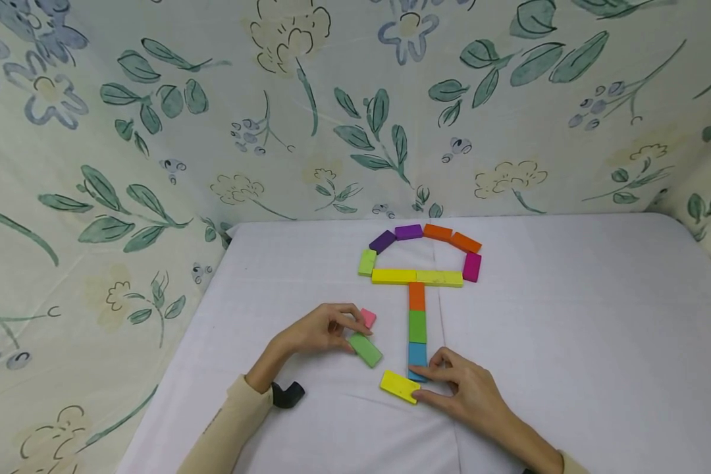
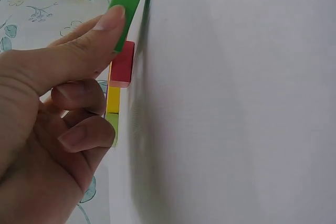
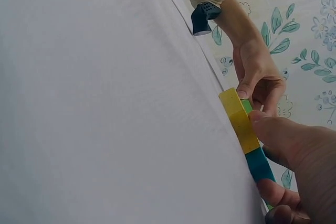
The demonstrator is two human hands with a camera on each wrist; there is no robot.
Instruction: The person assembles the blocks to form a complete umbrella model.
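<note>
My left hand pinches one end of a light green block between thumb and fingers. In the left wrist view the thumb presses flat on this block. A pink block lies just beyond those fingertips. My right hand grips the right end of a yellow block, its thumb on the near side and index finger at the far side. That index fingertip overlaps the lower end of a blue block. Above the blue block, a green block and an orange block continue a straight column.
Two yellow blocks form a bar atop the column. Over it arches a row of purple, orange, magenta and lime blocks. White cloth covers the table; floral fabric hangs behind.
</note>
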